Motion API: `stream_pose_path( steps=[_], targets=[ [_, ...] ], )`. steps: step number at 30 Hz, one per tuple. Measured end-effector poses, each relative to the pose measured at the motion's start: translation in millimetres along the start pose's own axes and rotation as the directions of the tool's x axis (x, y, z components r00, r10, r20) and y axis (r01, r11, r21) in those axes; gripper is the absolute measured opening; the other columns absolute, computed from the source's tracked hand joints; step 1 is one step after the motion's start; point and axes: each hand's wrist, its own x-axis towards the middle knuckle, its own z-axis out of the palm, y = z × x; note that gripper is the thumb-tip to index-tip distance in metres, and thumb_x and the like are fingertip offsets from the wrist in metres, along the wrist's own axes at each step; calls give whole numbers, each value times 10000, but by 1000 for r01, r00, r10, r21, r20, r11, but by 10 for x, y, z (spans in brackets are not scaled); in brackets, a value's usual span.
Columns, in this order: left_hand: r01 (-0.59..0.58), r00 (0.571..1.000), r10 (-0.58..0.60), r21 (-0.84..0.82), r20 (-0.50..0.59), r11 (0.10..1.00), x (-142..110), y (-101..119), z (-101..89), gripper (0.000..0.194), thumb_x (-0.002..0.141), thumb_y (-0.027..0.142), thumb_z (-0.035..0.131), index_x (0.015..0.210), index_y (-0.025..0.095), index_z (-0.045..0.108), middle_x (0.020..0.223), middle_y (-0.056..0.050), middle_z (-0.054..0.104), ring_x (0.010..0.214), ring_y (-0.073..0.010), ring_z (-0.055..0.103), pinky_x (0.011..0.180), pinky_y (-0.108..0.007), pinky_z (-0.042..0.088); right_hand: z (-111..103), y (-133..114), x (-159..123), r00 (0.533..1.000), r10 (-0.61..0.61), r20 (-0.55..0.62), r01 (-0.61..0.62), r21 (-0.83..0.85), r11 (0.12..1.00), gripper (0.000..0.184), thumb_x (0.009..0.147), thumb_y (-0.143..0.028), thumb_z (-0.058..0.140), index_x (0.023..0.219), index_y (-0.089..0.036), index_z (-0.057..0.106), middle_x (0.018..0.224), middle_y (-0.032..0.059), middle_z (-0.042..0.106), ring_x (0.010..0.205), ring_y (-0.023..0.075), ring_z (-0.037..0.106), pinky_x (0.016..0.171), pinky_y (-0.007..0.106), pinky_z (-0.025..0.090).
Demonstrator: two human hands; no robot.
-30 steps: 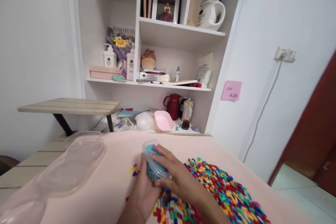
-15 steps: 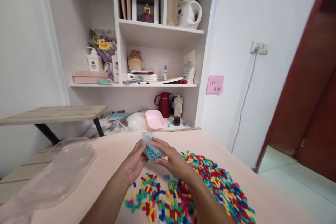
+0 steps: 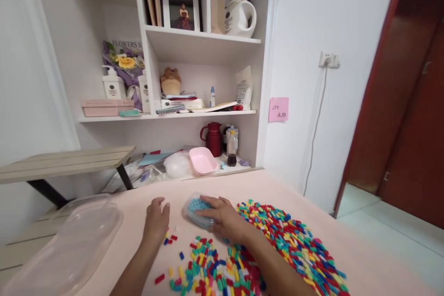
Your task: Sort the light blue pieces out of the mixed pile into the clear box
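A small clear plastic container (image 3: 194, 212) full of light blue pieces rests on the pink tabletop in front of me. My right hand (image 3: 225, 219) grips its right side, with the fingers reaching over the top and the thumb near the lower edge. To its left, my left hand (image 3: 157, 219) is apart from the container, empty, its fingers loosely bent and the thumb separate. Small multicoloured plastic pieces (image 3: 208, 263) lie scattered below and between my forearms. A larger pile of the same pieces (image 3: 294, 245) spreads to the right of my right hand.
Clear plastic tray-like lids (image 3: 69, 245) lie at the table's left edge, beside a wooden slatted stand (image 3: 65, 162). Behind the table, a white shelf unit (image 3: 204, 39) holds a pink tray (image 3: 203, 161), a red jug (image 3: 212, 139) and a bottle (image 3: 232, 149).
The container has come down from between both hands onto the table. My left hand has let go and moved left; my right hand stays on the container. The view has shifted slightly right.
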Motion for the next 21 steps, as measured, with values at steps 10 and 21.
stream_pose_path(
  steps=[10, 21],
  targets=[
    [-72, 968, 76, -22, 238, 997, -112, 252, 376, 309, 696, 498, 631, 792, 224, 529, 672, 6, 628, 676, -187, 616, 626, -279, 462, -100, -101, 1, 999, 16, -50, -8, 156, 988, 794, 665, -502, 781, 1384, -361, 473, 1592, 56, 180, 1441, 305, 199, 1151, 533, 141],
    [106, 984, -121, 122, 128, 987, -247, 78, 251, 355, 752, 581, 518, 799, 234, 462, 511, 34, 519, 444, -179, 500, 432, -283, 369, 187, 204, 43, 930, 234, -284, -107, 400, 910, 441, 905, -420, 513, 1274, -195, 599, 1350, 124, 554, 1223, 255, 535, 1045, 434, 418]
  ],
)
